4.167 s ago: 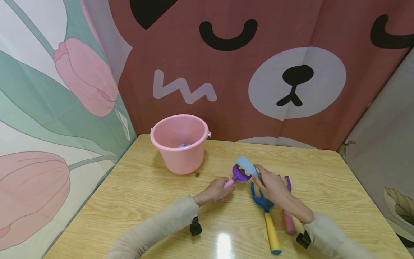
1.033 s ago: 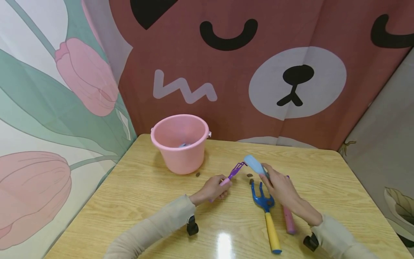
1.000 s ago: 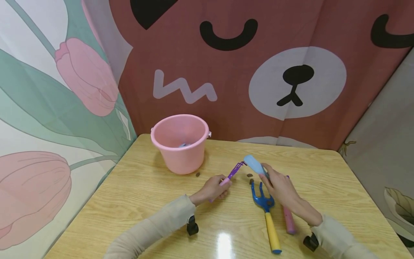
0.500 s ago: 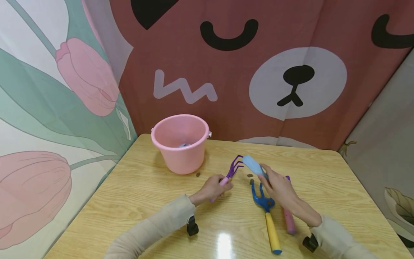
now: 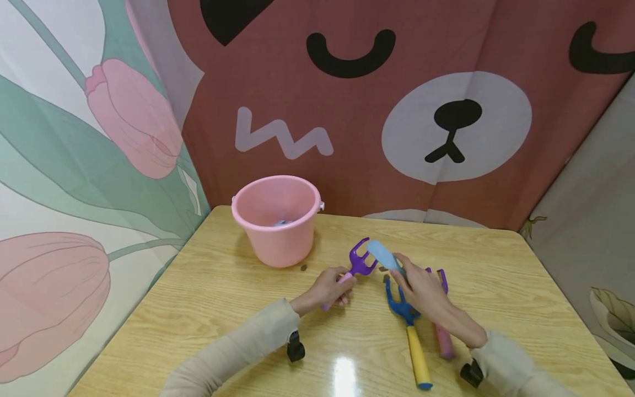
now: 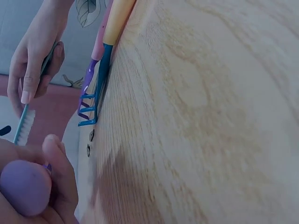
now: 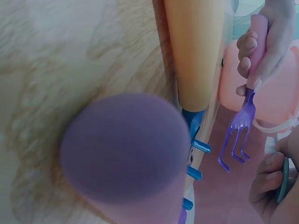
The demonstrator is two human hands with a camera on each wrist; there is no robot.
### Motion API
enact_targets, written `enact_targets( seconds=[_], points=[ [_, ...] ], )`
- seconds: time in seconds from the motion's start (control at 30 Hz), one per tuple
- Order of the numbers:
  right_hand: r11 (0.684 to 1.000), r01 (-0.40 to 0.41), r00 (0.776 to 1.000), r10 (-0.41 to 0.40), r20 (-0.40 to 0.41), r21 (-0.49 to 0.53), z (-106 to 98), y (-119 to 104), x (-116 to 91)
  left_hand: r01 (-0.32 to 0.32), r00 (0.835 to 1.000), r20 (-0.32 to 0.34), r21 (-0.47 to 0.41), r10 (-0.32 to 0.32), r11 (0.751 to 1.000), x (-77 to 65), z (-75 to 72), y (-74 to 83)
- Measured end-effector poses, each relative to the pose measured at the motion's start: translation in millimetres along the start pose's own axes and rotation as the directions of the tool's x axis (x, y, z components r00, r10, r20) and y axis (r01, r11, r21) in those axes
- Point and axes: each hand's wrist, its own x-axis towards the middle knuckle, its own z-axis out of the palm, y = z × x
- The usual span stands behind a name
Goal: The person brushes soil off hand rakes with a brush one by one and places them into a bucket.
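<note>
Head view, centre: left hand (image 5: 324,288) is gripping a pink-handled, three-pronged purple fork (image 5: 360,266); right hand (image 5: 425,288) is holding a light-blue, white-bristled brush (image 5: 381,255) beside it.

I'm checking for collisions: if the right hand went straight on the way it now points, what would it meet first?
Probably the purple-tined fork in the left hand; the blue brush held by the right hand leads that way, though depth is unclear.

Purple hand rake (image 5: 359,268) has a glossy, smooth finish. Bucket (image 5: 281,247) appears smooth plastic; tabletop (image 5: 198,300) shows glossy wood grain.
</note>
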Motion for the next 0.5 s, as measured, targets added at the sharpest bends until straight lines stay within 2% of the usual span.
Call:
enact_targets(
  seconds=[0.23, 0.37, 0.5],
  points=[
    [0.999, 0.017, 0.999, -0.018, 0.029, 0.043, 4, -3, 2, -0.009, 1.0, 0.016, 0.079, 0.008, 0.997, 0.6, -2.0, -2.7],
    [0.994, 0.056, 0.996, -0.062, 0.062, 0.097, 8, -4, 4, -0.01, 1.0, 0.027, 0.071, 0.009, 0.997, -1.6, -2.1, 0.7],
    [0.992, 0.089, 0.994, -0.094, 0.061, 0.089, 12, -2, 4, 0.009, 0.999, 0.033, 0.057, -0.01, 0.998, -3.4, -1.7, 3.5]
  ],
)
